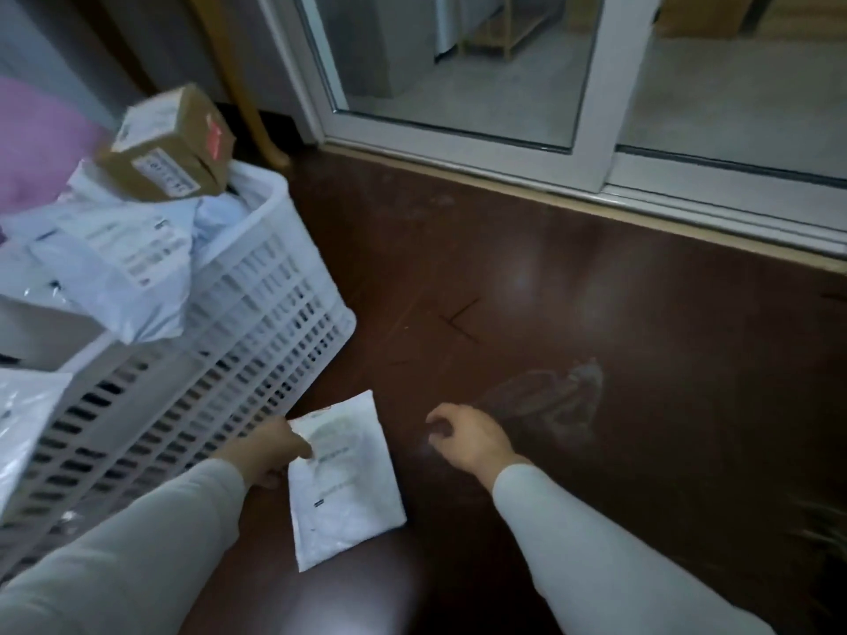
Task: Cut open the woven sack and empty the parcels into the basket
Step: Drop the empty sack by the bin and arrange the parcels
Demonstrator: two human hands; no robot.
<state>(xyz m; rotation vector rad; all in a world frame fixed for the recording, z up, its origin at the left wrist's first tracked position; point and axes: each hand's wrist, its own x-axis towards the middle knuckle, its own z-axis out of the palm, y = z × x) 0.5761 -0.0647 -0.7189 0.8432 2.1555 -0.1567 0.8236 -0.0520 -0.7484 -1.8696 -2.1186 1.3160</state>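
White flat labelled parcel [343, 488] pinched by left hand [270, 456]; right hand [467, 435] loosely curled, empty.

Glossy dark-brown floor [550, 268]; white-framed sliding glass door [591, 84]; beyond it, perhaps a wooden shelf [507, 39].

The left hand [268, 453] grips a parcel [350, 492] by its edge; basket [256, 313] just left of the grip, right hand [467, 435] to its right, door [596, 130] beyond.

Small parcel-sorting room appearing: basket [256, 323] overflowing with mailers [114, 258] and carton [169, 148], standing on dark floor [550, 291]; sliding door [591, 107] showing next room, rack [499, 29] standing there.
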